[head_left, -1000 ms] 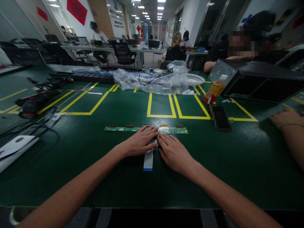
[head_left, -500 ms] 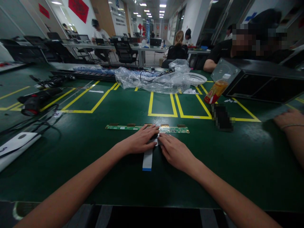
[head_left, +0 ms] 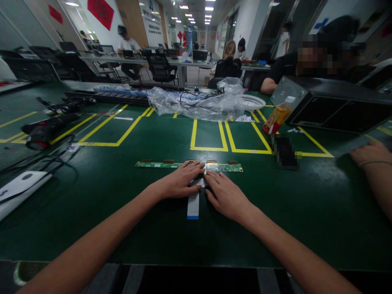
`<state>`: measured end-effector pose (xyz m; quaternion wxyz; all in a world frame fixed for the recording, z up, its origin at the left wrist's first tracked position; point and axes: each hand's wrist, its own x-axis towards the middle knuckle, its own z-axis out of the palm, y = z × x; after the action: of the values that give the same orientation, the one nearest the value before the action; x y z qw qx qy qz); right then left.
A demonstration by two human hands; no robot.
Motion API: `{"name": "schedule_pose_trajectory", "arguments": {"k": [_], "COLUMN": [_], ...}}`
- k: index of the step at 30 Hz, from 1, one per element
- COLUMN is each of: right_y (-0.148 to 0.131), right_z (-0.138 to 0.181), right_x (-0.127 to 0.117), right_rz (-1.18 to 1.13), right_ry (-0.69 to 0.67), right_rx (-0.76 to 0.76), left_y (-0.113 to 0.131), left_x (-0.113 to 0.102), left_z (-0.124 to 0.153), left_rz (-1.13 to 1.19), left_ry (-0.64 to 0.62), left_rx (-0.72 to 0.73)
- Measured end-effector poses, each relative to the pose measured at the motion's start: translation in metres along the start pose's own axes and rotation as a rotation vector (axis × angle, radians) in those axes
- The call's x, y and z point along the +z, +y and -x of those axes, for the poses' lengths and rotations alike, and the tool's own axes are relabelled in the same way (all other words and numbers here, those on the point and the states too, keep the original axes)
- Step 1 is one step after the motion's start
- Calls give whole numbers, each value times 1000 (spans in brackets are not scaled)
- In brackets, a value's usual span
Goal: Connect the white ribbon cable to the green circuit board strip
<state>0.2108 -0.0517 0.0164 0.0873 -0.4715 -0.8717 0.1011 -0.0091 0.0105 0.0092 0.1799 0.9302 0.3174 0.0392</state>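
Mid-frame on the green table (head_left: pixel 107 204) lies the long circuit board (head_left: pixel 159 165), with a white ribbon cable (head_left: pixel 192 206) running down-frame from it. My left hand (head_left: pixel 180 183) and right hand (head_left: pixel 226 196) lie flat, fingers outstretched and grasping nothing, tips pressing the cable's end at the board. I judge I'm seating it; next needs even, straight pressure.

Ribbon cable (head_left: pixel 192 206) end beneath fingers (head_left: pixel 192 168)

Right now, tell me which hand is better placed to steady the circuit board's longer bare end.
Left, probably. The left hand lies on that side, fingertips at the circuit board, whose longer bare stretch runs leftward; the right hand would need to cross the ribbon cable.
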Motion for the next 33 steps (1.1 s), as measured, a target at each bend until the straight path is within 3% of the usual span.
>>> {"name": "schedule_pose_trajectory", "arguments": {"k": [11, 16, 18, 22, 27, 30, 33], "right_y": [15, 21, 23, 29, 32, 31, 30], "right_z": [-2, -4, -4, -2, -1, -1, 0], "right_x": [0, -6, -8, -10, -10, -10, -10], "right_rz": [-163, -305, -306, -277, -269, -276, -269], "right_ry": [75, 226, 251, 245, 215, 208, 212], "right_rx": [-33, 40, 50, 67, 51, 19, 12], "left_y": [2, 4, -2, -44, -123, -152, -160], "left_x": [2, 3, 4, -2, -22, -29, -31], "left_z": [0, -3, -7, -1, 40, 61, 66], "left_rz": [-107, -124, -133, -213, -277, -285, -281], "left_ry": [51, -17, -19, 65, 169, 190, 188], "left_rx": [-10, 165, 137, -229, -748, -930, -985]}}
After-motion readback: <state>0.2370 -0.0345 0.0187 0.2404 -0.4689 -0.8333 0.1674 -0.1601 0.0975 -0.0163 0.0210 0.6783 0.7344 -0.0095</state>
